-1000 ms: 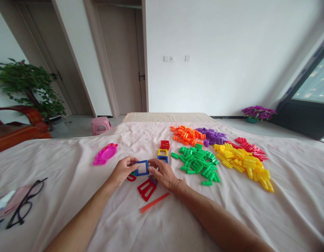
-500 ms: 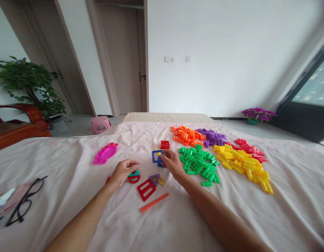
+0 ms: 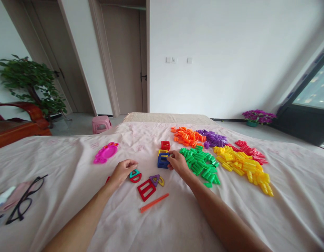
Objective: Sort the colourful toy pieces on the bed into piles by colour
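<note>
My right hand point(image 3: 177, 161) pinches a blue square magnetic tile point(image 3: 163, 161), an open frame held at the blue stack on the cloth. Just behind it lie a yellow square tile point(image 3: 162, 152) and a red square stack point(image 3: 165, 145). My left hand point(image 3: 124, 169) hovers with thumb and fingers pressed together; whatever may be between them is hidden. Close to its fingertips are a teal piece point(image 3: 134, 173) and a red curved tile point(image 3: 136, 178). Between my forearms rest a red rectangular tile point(image 3: 146, 190), a purple triangle point(image 3: 154, 180) and a yellow curved tile point(image 3: 161, 181).
An orange stick point(image 3: 154, 203) lies in front. Plastic pieces form green point(image 3: 200, 162), orange point(image 3: 187, 136), purple point(image 3: 212, 137), red point(image 3: 252, 150) and yellow point(image 3: 242, 162) heaps on the right. Leftward are a pink toy plate point(image 3: 108, 152) and black glasses point(image 3: 26, 201) on the cloth point(image 3: 80, 168).
My right hand has brought the blue square tile slightly right and down onto the blue stack, uncovering the yellow tile behind. My left hand has barely moved.
</note>
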